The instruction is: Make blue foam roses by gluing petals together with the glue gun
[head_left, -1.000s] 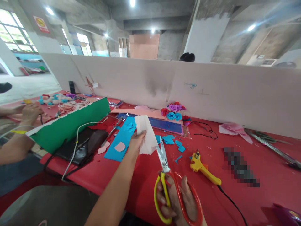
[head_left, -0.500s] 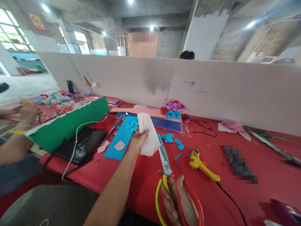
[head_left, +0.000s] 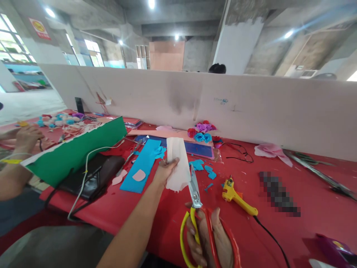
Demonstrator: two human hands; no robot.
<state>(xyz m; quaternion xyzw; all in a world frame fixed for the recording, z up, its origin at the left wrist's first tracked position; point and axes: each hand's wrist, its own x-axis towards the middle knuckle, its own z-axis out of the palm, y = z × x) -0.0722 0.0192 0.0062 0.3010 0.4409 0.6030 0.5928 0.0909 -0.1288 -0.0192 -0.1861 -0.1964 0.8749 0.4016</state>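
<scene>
Scissors [head_left: 195, 198] sit in the right hand [head_left: 205, 234], fingers through the handles, blades at the lower right edge of the white paper [head_left: 180, 175] the left hand [head_left: 165, 172] pinches above the red table [head_left: 170, 230]. A yellow glue gun [head_left: 240, 203] lies to the right, blue paper [head_left: 146, 160] to the left. A green board [head_left: 69, 158] stands before a co-worker's hand [head_left: 29, 137]; beyond, paper flowers [head_left: 203, 128] rest by a pale partition [head_left: 139, 93].

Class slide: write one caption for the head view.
Left hand holds pale paper; right hand grips scissors over a red table.
</scene>
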